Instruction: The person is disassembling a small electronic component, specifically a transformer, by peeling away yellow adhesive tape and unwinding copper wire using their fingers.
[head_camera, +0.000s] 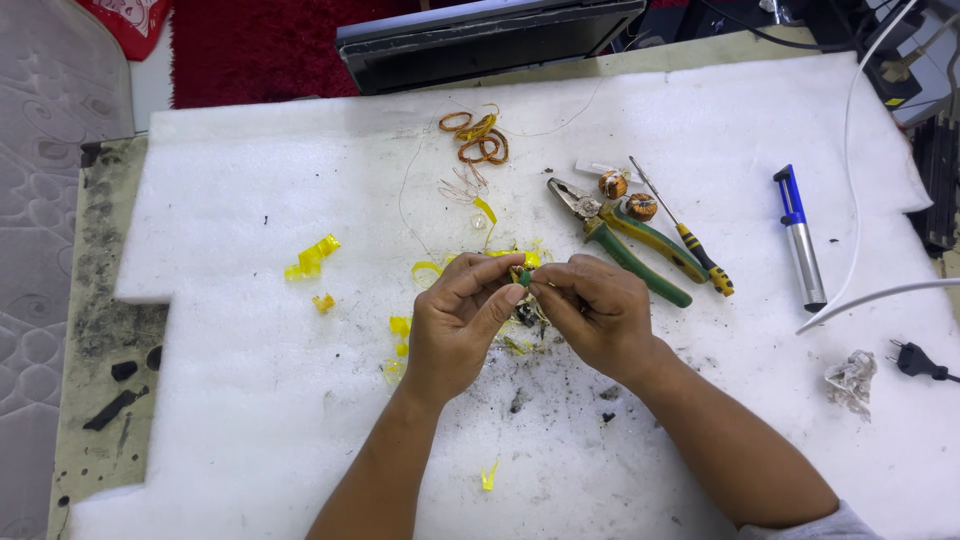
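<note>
Hands (525, 300) pinch a small green ring (524, 277) over gritty white foam (250, 400).

Bare forearms and hands (530, 315); a grey sleeve (815, 525) on the right arm.

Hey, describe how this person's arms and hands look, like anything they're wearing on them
Both hands, the left hand and the right hand, are bare: no gloves, rings, watch or bracelet show. The forearms are uncovered too. The only clothing in view is a bit of light grey sleeve at the bottom edge on the right arm. The left arm leaves the frame with no sleeve showing.
</note>
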